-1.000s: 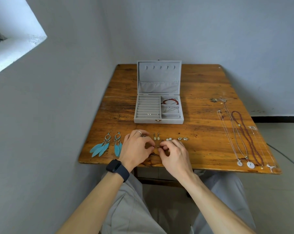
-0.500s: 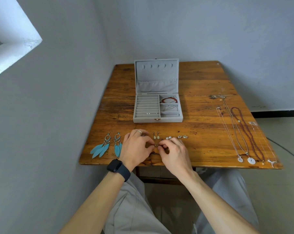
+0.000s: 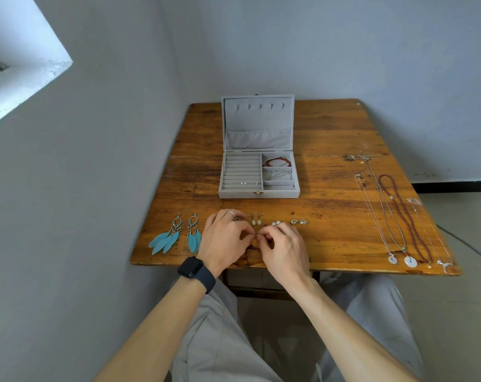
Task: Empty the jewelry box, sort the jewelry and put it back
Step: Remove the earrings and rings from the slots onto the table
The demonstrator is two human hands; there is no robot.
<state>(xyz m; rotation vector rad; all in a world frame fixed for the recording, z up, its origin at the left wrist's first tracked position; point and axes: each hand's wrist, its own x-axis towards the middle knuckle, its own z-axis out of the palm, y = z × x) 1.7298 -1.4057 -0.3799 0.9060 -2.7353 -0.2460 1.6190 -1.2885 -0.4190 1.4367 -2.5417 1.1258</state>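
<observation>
One small earring [image 3: 257, 236]: pinched between your left grip [image 3: 225, 241] and right grip [image 3: 282, 248], both grasping it. Jewelry box [image 3: 258, 190] stands open beyond it.

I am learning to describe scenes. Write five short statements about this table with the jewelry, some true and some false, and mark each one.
1. The lid of the gray jewelry box stands open. True.
2. The turquoise feather earrings lie to the right of the box. False: they lie on the wooden table near its front left corner.
3. A red bracelet lies in a compartment of the box. True.
4. The necklaces hang from the hooks in the lid. False: they lie stretched out on the right side of the table.
5. The left hand and the right hand pinch one small piece between their fingertips. True.
</observation>
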